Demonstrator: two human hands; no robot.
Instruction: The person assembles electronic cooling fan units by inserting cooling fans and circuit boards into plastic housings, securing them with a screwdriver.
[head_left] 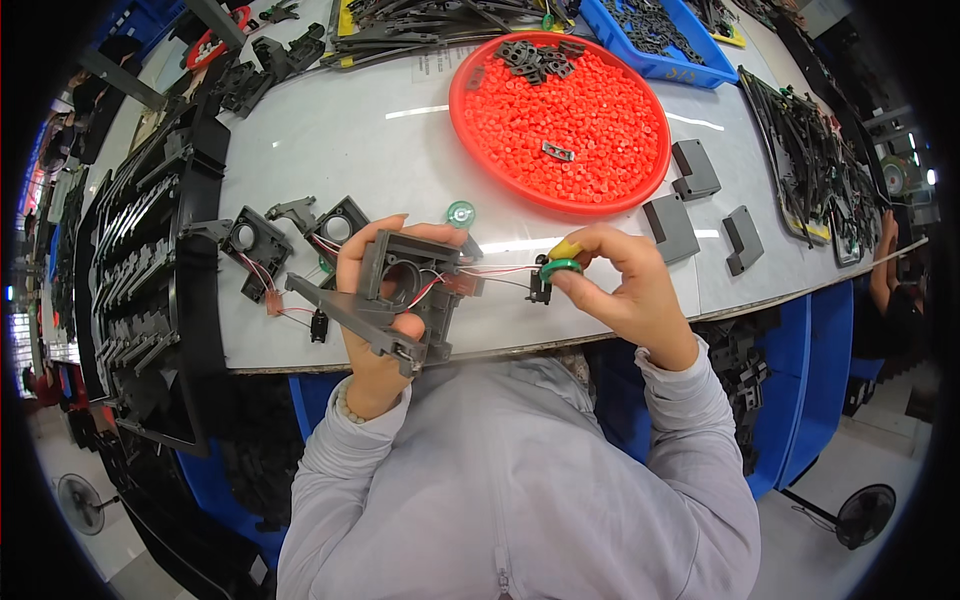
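Note:
My left hand (372, 378) is closed around a dark grey plastic housing (428, 252) with a round opening and a long arm sticking out to the left. Thin red, white and dark wires (498, 269) run from the housing toward my right hand (635, 290). That hand pinches a round green part (562, 266) between thumb and index finger, where something yellow covers a fingertip. A small black connector (539, 290) sits against the green part. Close behind the housing, another green disc (461, 214) lies on the table. Two similar wired housings (262, 240) rest to the left.
A round red tray (468, 165) of small red caps stands at the far middle, with black pieces on top. Grey covers (672, 228) lie right of it. A blue bin (690, 72) sits at the back; a black rack (205, 150) of parts stands left.

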